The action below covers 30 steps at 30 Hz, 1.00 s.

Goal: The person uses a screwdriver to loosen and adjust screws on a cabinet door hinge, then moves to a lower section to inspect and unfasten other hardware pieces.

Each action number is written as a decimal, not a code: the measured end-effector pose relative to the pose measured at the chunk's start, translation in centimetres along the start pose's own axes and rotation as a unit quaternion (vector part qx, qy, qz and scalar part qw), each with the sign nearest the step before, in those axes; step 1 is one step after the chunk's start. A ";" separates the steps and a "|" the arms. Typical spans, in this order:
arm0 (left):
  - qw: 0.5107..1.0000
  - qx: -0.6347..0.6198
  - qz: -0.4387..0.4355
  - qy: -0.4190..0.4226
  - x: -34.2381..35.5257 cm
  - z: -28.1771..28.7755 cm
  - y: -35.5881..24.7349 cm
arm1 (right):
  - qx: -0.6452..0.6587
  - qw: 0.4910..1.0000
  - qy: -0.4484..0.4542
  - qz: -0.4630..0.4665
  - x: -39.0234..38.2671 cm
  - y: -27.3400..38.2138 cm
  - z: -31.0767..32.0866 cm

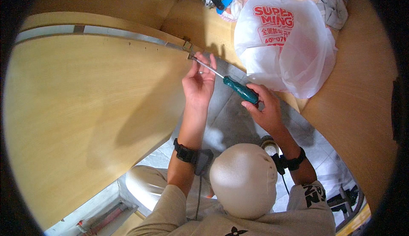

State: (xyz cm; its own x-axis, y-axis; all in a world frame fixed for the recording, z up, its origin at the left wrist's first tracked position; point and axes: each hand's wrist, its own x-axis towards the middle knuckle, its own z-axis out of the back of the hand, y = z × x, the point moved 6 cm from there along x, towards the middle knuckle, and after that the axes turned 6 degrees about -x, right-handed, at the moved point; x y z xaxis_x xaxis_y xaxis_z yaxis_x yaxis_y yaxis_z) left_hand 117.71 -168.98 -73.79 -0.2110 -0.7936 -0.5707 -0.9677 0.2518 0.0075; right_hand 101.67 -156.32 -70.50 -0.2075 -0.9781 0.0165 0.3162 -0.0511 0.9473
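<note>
Right hand (265,108) closed on green-handled screwdriver (240,89), shaft running to 10 o'clock. Left hand (198,80) pinching shaft nr tip, at metal bracket (188,47) on wooden panel (85,108) edge. White plastic bag (289,48) at 1 o'clock.

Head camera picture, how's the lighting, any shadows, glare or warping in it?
Head view: evenly lit; soft shadows of the arms fall across the wooden panel; fisheye bends the metal rail and blackens the corners; mild glare on the white plastic bag; the screwdriver and both hands look sharp.
</note>
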 end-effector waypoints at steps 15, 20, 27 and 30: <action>1.000 0.015 -0.006 -0.011 0.2 0.5 -0.1 | 0.084 0.995 0.004 -0.054 -0.3 -1.7 -0.6; 0.999 0.036 -0.012 -0.017 0.2 0.4 -0.5 | 0.311 0.901 0.107 -0.281 -0.3 -3.0 -1.4; 0.996 0.057 -0.018 -0.060 0.2 -0.1 -0.4 | 0.025 0.998 -0.030 -0.043 0.5 -0.8 0.3; 0.996 0.047 -0.019 -0.072 0.1 -0.3 -0.3 | -0.044 0.997 -0.049 0.049 0.4 0.4 0.5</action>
State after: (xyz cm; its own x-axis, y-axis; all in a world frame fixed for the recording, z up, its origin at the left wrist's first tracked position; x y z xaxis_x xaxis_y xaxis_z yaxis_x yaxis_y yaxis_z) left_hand 117.90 -169.32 -73.59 -0.1453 -0.7184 -0.6803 -0.9561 0.2788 -0.0902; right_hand 101.18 -156.66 -69.98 -0.2595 -0.9551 0.1426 0.4192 0.0216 0.9076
